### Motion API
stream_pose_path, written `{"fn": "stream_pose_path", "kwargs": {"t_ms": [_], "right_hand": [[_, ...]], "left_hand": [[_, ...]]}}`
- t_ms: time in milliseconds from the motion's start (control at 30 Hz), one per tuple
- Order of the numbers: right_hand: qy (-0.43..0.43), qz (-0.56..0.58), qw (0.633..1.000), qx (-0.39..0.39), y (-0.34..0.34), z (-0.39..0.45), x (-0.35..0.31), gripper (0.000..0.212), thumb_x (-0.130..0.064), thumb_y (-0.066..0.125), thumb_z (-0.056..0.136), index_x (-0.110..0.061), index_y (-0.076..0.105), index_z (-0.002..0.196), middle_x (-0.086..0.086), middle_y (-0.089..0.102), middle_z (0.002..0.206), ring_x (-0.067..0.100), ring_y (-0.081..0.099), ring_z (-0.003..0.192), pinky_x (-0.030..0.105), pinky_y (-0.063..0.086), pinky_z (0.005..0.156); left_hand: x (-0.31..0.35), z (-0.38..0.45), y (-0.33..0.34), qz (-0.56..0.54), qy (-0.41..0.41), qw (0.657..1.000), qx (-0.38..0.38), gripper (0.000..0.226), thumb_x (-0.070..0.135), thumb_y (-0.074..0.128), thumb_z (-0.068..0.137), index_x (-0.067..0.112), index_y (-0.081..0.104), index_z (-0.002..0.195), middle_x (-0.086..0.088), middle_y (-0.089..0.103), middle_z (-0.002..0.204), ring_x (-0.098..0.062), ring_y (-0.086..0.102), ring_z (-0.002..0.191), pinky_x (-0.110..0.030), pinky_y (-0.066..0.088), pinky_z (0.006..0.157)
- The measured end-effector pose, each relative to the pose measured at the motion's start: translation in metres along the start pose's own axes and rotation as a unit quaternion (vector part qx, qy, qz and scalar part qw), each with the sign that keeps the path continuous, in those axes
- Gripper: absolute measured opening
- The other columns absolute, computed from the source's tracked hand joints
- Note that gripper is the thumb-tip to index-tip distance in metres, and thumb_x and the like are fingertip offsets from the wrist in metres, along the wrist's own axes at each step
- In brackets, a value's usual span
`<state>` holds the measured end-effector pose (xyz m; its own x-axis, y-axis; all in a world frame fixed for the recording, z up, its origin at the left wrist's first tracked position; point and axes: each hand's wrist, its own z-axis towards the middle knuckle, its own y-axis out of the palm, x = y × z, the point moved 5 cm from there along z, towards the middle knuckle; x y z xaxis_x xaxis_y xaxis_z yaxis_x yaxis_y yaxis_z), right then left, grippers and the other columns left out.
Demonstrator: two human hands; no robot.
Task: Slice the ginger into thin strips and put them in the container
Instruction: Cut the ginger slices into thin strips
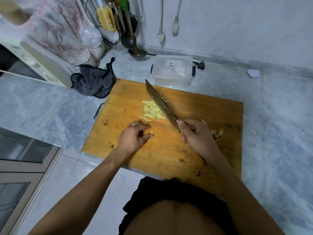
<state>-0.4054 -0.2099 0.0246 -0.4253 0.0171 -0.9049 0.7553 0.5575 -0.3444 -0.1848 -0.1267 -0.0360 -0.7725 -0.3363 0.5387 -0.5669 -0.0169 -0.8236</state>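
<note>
Two plugs (pixel 176 28) hang on the wall at the top of the frame, beside ladles (pixel 133 41) in the corner. Below them a clear container (pixel 171 72) stands just beyond the far edge of the board (pixel 194 150); a few pale strips seem to lie inside it, though the plastic blurs them. A dark cloth (pixel 94 80) lies at the board's upper left corner, with an oven (pixel 33 65) further left. Near the board's middle, the right hand (pixel 198 136) grips the knife (pixel 160 102) by its handle, the blade running up and left toward the container and partly covering the pile of ginger strips (pixel 152 111), which lies just left of the blade. A ginger stub (pixel 219 133) shows behind the right hand. The left hand (pixel 133 136), below the pile, rests on the board with fingers loosely curled, thumb and forefinger on either side of one stray strip (pixel 152 132); whether they touch it I cannot tell.
</note>
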Motion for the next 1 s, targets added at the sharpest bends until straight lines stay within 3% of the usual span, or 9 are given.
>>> {"fn": "stream_pose_path", "kwargs": {"t_ms": [200, 300, 433, 500, 667, 800, 900, 1000], "right_hand": [[-0.012, 0.003, 1.0, 0.012, -0.006, 0.002, 0.004, 0.031, -0.038, 0.05, 0.103, -0.021, 0.07, 0.087, 0.003, 0.061, 0.059, 0.01, 0.053, 0.046, 0.029, 0.042, 0.051], [-0.017, -0.001, 1.0, 0.022, -0.012, 0.003, 0.005, 0.032, -0.036, 0.049, 0.103, -0.019, 0.07, 0.086, 0.004, 0.062, 0.06, 0.011, 0.054, 0.047, 0.031, 0.045, 0.052], [-0.01, 0.012, 1.0, 0.021, -0.017, 0.007, 0.004, 0.027, -0.037, 0.048, 0.103, -0.025, 0.07, 0.092, 0.004, 0.063, 0.061, 0.013, 0.055, 0.049, 0.031, 0.045, 0.052], [-0.008, 0.012, 1.0, 0.016, -0.017, 0.01, 0.002, 0.028, -0.037, 0.048, 0.103, -0.026, 0.07, 0.091, 0.004, 0.063, 0.062, 0.012, 0.055, 0.049, 0.031, 0.045, 0.053], [-0.008, 0.016, 1.0, -0.014, -0.003, 0.015, -0.009, 0.032, -0.037, 0.048, 0.104, -0.027, 0.068, 0.082, 0.005, 0.063, 0.063, 0.015, 0.055, 0.049, 0.035, 0.047, 0.055], [0.015, 0.049, 0.998, -0.041, 0.014, 0.016, -0.013, 0.031, -0.037, 0.05, 0.103, -0.019, 0.07, 0.086, 0.004, 0.059, 0.06, 0.017, 0.05, 0.048, 0.031, 0.043, 0.051], [0.025, 0.055, 0.997, -0.057, 0.023, 0.013, -0.011, 0.027, -0.037, 0.052, 0.102, -0.023, 0.071, 0.09, 0.002, 0.059, 0.06, 0.017, 0.05, 0.048, 0.029, 0.042, 0.049], [0.029, 0.059, 0.996, -0.06, 0.022, 0.01, -0.01, 0.025, -0.037, 0.053, 0.102, -0.024, 0.071, 0.09, 0.002, 0.06, 0.061, 0.014, 0.05, 0.048, 0.027, 0.042, 0.05]], "left_hand": [[0.008, 0.029, -0.003, -0.013, 0.03, 0.999, 0.027, 0.02, 0.029, 0.073, 0.089, 0.022, 0.078, 0.107, 0.0, 0.066, 0.106, -0.02, 0.064, 0.098, -0.029, 0.051, 0.084], [0.009, 0.044, -0.007, -0.028, 0.018, 0.998, 0.058, 0.018, 0.017, 0.069, 0.092, 0.016, 0.078, 0.107, -0.002, 0.07, 0.107, -0.02, 0.066, 0.097, -0.029, 0.053, 0.088], [0.011, 0.044, -0.007, -0.077, -0.024, 0.992, 0.092, 0.025, 0.004, 0.06, 0.096, 0.012, 0.074, 0.114, -0.001, 0.071, 0.117, -0.01, 0.062, 0.103, -0.002, 0.038, 0.093], [0.01, 0.037, -0.009, -0.125, -0.041, 0.984, 0.118, 0.025, 0.0, 0.059, 0.095, 0.011, 0.075, 0.111, 0.0, 0.072, 0.115, -0.007, 0.062, 0.105, 0.003, 0.035, 0.091], [-0.016, 0.011, -0.02, -0.176, -0.112, 0.965, 0.159, 0.018, 0.005, 0.065, 0.093, 0.013, 0.078, 0.101, 0.01, 0.072, 0.101, 0.008, 0.06, 0.092, 0.005, 0.037, 0.082], [-0.033, 0.003, -0.021, -0.205, -0.155, 0.954, 0.154, 0.012, 0.006, 0.069, 0.091, 0.014, 0.078, 0.095, 0.007, 0.073, 0.095, 0.007, 0.061, 0.081, 0.003, 0.039, 0.079], [-0.037, 0.0, -0.022, -0.26, -0.187, 0.934, 0.157, 0.01, 0.005, 0.071, 0.089, 0.015, 0.075, 0.088, 0.006, 0.072, 0.086, 0.012, 0.06, 0.072, -0.003, 0.043, 0.075], [-0.024, 0.003, -0.025, -0.349, -0.201, 0.906, 0.131, 0.015, -0.003, 0.066, 0.088, 0.011, 0.072, 0.088, 0.001, 0.071, 0.086, 0.002, 0.062, 0.075, -0.009, 0.049, 0.077]]}}
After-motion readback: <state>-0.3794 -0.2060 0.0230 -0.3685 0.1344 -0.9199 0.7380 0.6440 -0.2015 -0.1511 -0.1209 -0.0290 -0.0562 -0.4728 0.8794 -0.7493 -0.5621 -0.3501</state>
